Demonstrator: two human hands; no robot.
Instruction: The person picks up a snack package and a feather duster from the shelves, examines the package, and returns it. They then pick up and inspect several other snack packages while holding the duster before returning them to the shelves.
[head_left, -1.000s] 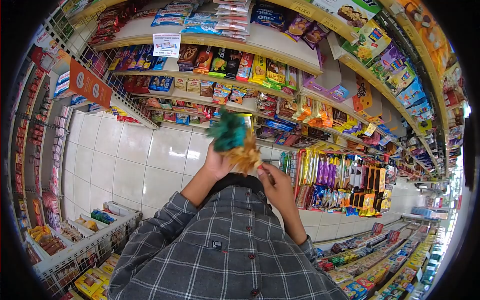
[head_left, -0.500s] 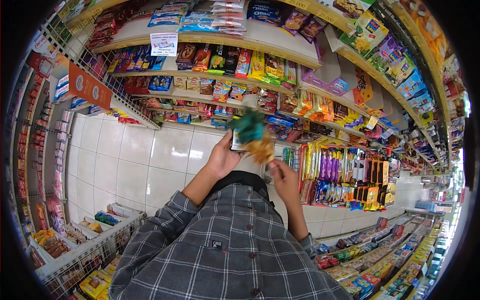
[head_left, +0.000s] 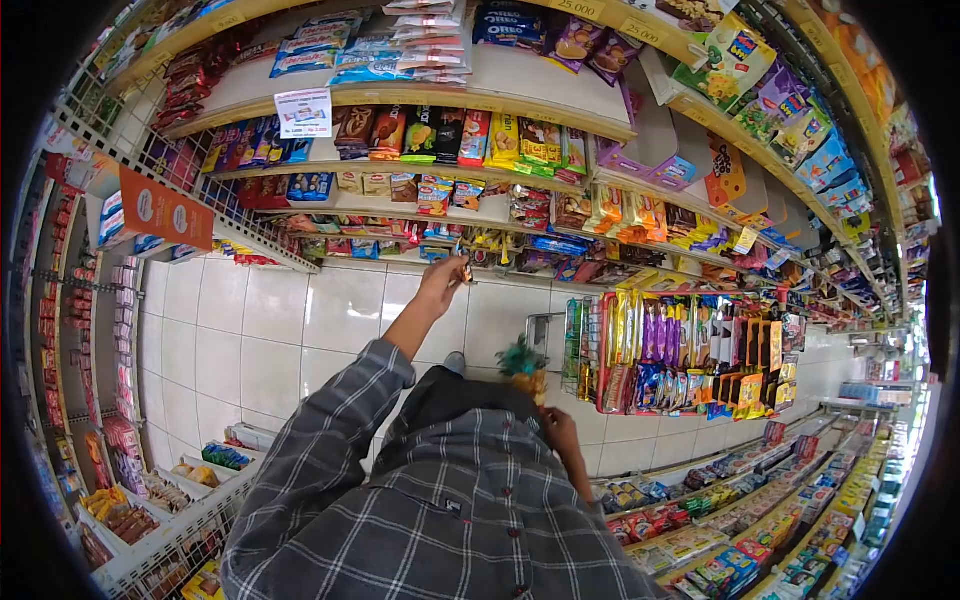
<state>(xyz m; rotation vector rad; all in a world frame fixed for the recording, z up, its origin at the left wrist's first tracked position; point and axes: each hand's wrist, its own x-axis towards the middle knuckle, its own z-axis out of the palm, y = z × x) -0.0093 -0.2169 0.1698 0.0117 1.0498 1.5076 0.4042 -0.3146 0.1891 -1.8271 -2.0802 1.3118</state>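
My left hand (head_left: 441, 284) is stretched forward at the lower shelves, its fingers closed on a small dark packet (head_left: 467, 270) whose label is too small to read. Rows of wrapped snacks (head_left: 433, 232) lie just beyond those fingertips. Low at my right side, my right hand (head_left: 560, 432) is wrapped round the handle end of a feather duster (head_left: 523, 366). Its fluffy head is teal at the top and golden brown below, and the handle is mostly hidden by the hand.
Shelves of wafers, biscuits and chocolate bars (head_left: 430, 135) rise in front of me. A red rack of hanging bars (head_left: 690, 355) stands at the right. Wire baskets with packets (head_left: 190, 510) are at the lower left, and more shelving (head_left: 740, 540) at the lower right.
My hands have moved apart. The left reached forward to the shelves with the small packet, while the right lowered the feather duster towards my right side.
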